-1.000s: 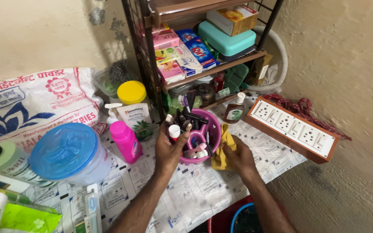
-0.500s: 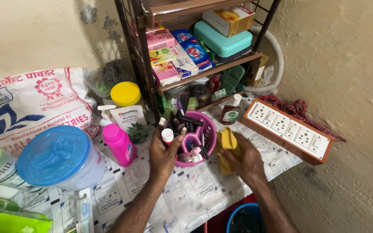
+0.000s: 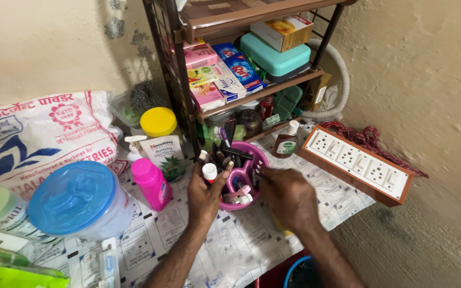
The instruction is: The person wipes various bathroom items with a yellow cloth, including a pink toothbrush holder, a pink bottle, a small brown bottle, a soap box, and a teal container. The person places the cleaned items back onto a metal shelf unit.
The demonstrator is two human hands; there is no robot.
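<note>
The left hand point(image 3: 205, 193) grips the near rim of the purple basket point(image 3: 254, 154), thumb hooked inside beside a white-capped tube point(image 3: 209, 172). The right hand point(image 3: 289, 196) lies against the basket's right side, fingers curled over the rim; whether it holds anything I cannot tell. The basket sits on printed paper point(image 3: 241, 234), between a pink bottle point(image 3: 153, 182) and a white socket strip point(image 3: 359, 162).

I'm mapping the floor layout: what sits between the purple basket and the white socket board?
In the head view, a small brown bottle with a white cap stands between the purple basket and the socket board, on the printed sheet.
</note>
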